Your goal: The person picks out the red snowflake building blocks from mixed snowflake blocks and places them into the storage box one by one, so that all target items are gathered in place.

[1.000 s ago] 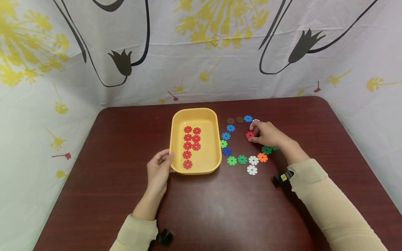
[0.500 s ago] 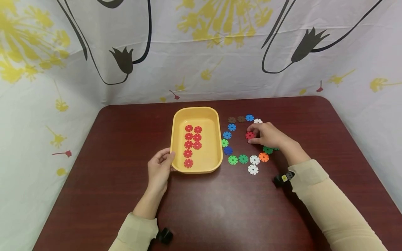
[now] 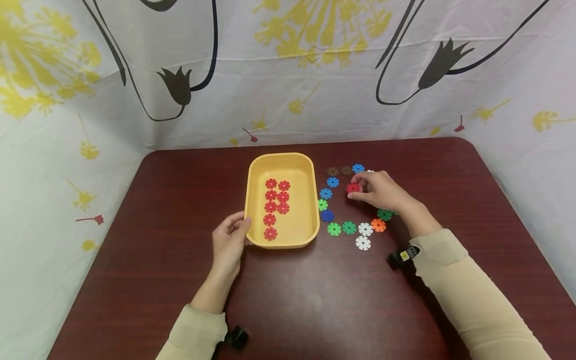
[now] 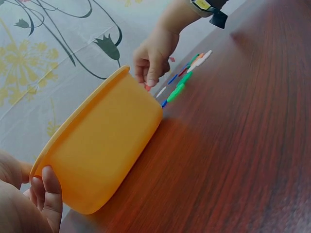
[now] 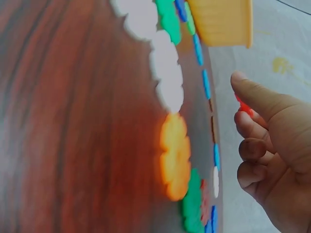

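Observation:
My left hand (image 3: 230,240) grips the lower left rim of a yellow plastic tray (image 3: 306,242), thumb on top and fingers underneath. Inside the tray several red notched discs (image 3: 270,206) lie in two columns on its left side. My right hand (image 3: 382,192) pinches one red notched disc (image 3: 353,188) between thumb and fingers. In the right wrist view that hand (image 5: 282,131) is raised above the table, and the red disc (image 5: 245,108) is mostly hidden behind the thumb. Around it on the table runs a loose ring of coloured discs, among them a blue disc (image 3: 326,193).
The ring also has an orange disc (image 3: 378,225), a white disc (image 3: 363,243), a light green disc (image 3: 334,229) and a brown disc (image 3: 332,171). Its right side is partly hidden by my right hand. A printed cloth (image 3: 288,100) hangs behind the dark wooden table (image 3: 315,310).
My right hand, with the red disc pinched in it, has moved slightly left and away from me, toward the tray. The left hand keeps its grip on the tray.

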The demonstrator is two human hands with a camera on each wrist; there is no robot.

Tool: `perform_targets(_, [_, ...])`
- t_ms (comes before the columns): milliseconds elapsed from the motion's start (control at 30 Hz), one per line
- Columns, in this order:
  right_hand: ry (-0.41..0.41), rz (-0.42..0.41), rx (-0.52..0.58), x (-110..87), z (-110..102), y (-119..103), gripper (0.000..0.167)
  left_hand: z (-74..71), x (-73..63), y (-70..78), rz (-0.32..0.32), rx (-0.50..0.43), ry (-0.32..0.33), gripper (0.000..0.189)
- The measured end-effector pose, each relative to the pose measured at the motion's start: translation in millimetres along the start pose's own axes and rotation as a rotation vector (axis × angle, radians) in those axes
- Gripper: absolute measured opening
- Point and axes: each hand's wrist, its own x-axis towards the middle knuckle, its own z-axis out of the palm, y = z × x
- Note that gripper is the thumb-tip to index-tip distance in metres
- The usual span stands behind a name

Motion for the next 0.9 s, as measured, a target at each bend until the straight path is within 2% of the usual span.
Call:
perform_targets(433, [0.134,-0.063,0.103,8.4,0.7,-30.2,0.03,0.5,-1.0,0.3,0.002,0.0,0.003,0.027])
perform_targets(633, [0.149,-0.094,0.151,14.4,5.3,-48.4,0.03,0.1,-1.0,0.8,0.004,0.003,-0.003,0.028])
perform_targets(900, [0.126,-0.121,0.176,22.8,12.5,-70.6,0.032,-1.3,-2.1,1.7,0.0,0.015,-0.007,0.029])
